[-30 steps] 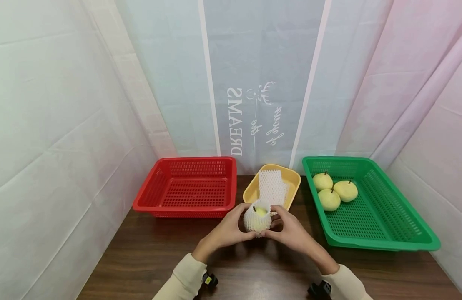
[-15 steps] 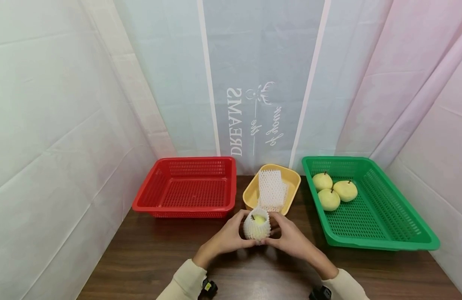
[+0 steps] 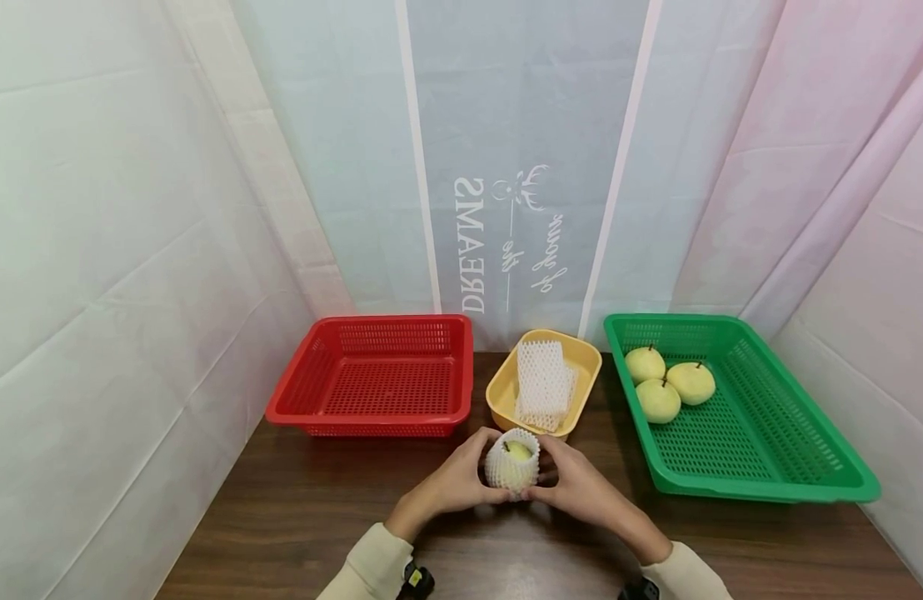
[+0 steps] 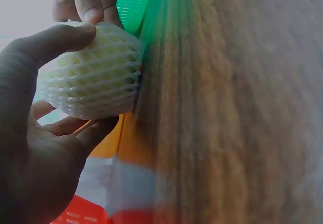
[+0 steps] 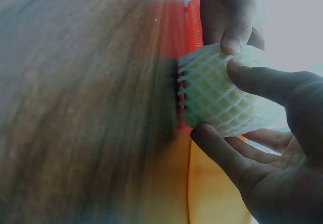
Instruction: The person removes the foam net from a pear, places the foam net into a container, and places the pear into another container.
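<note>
A pale yellow pear (image 3: 518, 451) with a dark stem sits inside a white foam net sleeve (image 3: 512, 477). The sleeve wraps its sides and leaves the top showing. My left hand (image 3: 456, 477) grips it from the left, thumb at the near side and fingers curving behind. From the right my right hand (image 3: 581, 483) holds it the same way, and the thumbs almost meet in front. Both wrist views show the foam net sleeve (image 4: 96, 75) stretched in diamonds over the fruit, close over the dark wooden table (image 5: 91, 103).
Behind the hands stands a yellow tray (image 3: 591, 367) with flat white foam net sleeves (image 3: 544, 383) in it. A red basket (image 3: 461, 408) stands at the left. At the right, a green basket (image 3: 769, 417) holds 3 bare pears (image 3: 658, 402). Cloth hangs behind.
Both hands have drawn the sleeved pear slightly toward the person, away from the yellow tray. The baskets and the bare pears have not moved.
</note>
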`<state>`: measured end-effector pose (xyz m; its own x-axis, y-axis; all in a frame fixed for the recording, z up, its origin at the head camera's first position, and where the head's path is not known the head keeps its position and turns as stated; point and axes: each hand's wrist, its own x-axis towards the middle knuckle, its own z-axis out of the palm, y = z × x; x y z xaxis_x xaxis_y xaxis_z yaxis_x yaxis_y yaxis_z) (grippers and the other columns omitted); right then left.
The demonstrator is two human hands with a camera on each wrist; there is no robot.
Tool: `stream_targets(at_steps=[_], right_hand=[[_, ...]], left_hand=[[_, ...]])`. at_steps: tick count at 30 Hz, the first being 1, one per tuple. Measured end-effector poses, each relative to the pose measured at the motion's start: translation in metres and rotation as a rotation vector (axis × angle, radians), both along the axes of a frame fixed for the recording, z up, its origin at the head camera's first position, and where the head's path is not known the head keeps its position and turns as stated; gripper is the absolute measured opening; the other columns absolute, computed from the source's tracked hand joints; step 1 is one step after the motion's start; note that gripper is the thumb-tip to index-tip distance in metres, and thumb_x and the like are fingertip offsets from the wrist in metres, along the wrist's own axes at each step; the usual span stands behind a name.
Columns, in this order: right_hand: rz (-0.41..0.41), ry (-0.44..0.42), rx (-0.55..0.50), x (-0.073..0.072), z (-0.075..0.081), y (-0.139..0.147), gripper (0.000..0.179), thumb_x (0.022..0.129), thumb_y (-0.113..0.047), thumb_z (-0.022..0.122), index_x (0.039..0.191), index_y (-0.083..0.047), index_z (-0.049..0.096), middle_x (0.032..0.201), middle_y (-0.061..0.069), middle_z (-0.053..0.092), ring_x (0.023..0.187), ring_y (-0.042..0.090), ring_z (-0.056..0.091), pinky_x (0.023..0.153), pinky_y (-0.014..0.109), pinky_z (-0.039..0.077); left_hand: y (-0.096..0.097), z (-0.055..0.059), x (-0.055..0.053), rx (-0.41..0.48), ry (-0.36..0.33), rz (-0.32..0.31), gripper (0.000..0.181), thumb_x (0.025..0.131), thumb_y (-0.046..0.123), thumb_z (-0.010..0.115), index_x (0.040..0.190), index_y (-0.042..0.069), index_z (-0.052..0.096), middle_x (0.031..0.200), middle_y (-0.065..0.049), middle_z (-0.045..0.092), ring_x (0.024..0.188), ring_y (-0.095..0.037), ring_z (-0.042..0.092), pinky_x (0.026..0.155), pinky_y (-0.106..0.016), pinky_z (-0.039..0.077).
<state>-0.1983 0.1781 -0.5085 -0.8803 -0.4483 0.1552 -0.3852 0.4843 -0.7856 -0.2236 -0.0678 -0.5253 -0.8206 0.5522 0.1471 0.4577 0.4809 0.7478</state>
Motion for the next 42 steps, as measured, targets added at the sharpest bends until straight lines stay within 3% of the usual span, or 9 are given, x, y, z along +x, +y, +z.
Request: stream_targets(at_steps=[14, 25, 33, 42], right_hand=[[0.015, -0.004, 0.006, 0.0, -0.003, 0.001, 0.075, 0.084, -0.014, 0.091, 0.147, -0.005, 0.051, 0.136, 0.019, 0.064, 0.104, 0.024, 0.075, 0.083, 0.032, 0.064], [0.044, -0.009, 0.004, 0.001, 0.0, 0.003, 0.077, 0.086, -0.017, 0.09, 0.149, -0.003, 0.049, 0.139, 0.021, 0.062, 0.107, 0.026, 0.074, 0.085, 0.032, 0.064], [0.063, -0.046, 0.028, 0.0, 0.011, 0.007, 0.074, 0.09, -0.021, 0.087, 0.151, -0.002, 0.048, 0.142, 0.02, 0.061, 0.111, 0.03, 0.073, 0.088, 0.038, 0.063], [0.014, 0.043, 0.048, 0.001, 0.03, 0.015, 0.052, 0.097, -0.028, 0.08, 0.139, -0.004, 0.06, 0.128, 0.015, 0.07, 0.108, 0.031, 0.074, 0.087, 0.04, 0.062]], left_hand=[[0.0, -0.005, -0.001, 0.018, -0.053, -0.022, 0.075, 0.081, 0.033, 0.095, 0.139, 0.022, 0.048, 0.135, 0.003, 0.058, 0.125, -0.01, 0.057, 0.107, -0.033, 0.049], [0.001, -0.001, 0.004, 0.016, -0.062, -0.058, 0.089, 0.084, 0.036, 0.093, 0.154, 0.026, 0.039, 0.149, 0.003, 0.049, 0.136, -0.012, 0.052, 0.116, -0.037, 0.045], [0.004, 0.001, 0.002, 0.046, -0.012, -0.051, 0.086, 0.086, 0.04, 0.09, 0.155, 0.031, 0.039, 0.15, 0.005, 0.049, 0.136, -0.011, 0.051, 0.115, -0.037, 0.046], [0.003, 0.002, 0.0, 0.042, 0.01, -0.042, 0.078, 0.086, 0.034, 0.09, 0.15, 0.02, 0.048, 0.144, 0.001, 0.057, 0.13, -0.012, 0.056, 0.111, -0.034, 0.049]])
